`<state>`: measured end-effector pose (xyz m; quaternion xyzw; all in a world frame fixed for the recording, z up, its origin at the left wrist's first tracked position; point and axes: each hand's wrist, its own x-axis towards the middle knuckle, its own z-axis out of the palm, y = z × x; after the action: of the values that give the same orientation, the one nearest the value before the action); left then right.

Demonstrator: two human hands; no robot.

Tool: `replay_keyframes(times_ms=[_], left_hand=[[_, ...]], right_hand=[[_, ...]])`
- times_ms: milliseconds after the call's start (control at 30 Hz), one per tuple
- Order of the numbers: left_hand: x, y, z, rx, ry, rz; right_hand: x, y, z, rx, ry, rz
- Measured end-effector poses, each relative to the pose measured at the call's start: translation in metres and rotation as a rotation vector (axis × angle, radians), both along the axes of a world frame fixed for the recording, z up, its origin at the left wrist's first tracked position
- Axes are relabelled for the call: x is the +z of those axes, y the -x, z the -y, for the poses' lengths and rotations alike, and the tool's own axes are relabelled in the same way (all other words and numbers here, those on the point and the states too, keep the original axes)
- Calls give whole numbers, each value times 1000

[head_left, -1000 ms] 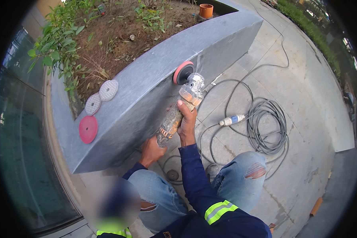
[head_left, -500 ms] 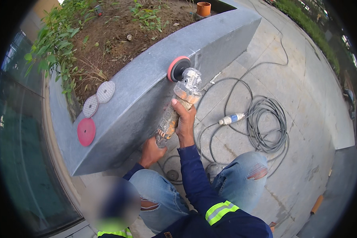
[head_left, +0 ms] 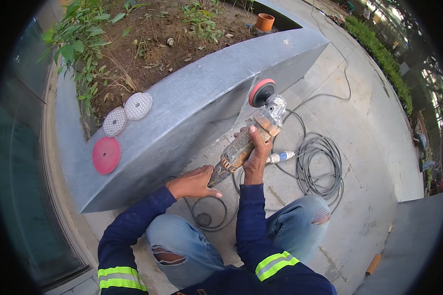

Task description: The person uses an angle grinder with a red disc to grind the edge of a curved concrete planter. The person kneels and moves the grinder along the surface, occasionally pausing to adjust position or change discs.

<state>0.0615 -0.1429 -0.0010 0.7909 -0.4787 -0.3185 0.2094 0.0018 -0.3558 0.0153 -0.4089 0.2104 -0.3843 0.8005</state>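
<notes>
On the grey planter ledge we see a pink disc and two pale honeycomb pads. On the paved floor we find coiled cable and a dark round piece, too indistinct to name.

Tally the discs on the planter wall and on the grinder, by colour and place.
White discs lying on the planter wall: 2
Pink disc lying on the planter wall: 1
Pink-and-black disc fitted to the grinder: 1
Total: 4

Soft, diffuse daylight; straight lines bow toward the blackened rim.
</notes>
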Motion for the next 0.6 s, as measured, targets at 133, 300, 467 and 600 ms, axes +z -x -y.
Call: replay_keyframes(times_ms=[133, 300, 467, 600], left_hand=[[152, -23, -1, -205, -13, 33], [232, -154, 67, 444, 528, 138], [134, -291, 128, 471, 262, 395], [101, -284, 154, 369, 51, 154]], right_hand=[[20, 35, 47, -29, 99, -168], [47, 72, 42, -12, 102, -295], [65, 74, 7, 80, 146, -418], [64, 82, -14, 109, 366, -633]])
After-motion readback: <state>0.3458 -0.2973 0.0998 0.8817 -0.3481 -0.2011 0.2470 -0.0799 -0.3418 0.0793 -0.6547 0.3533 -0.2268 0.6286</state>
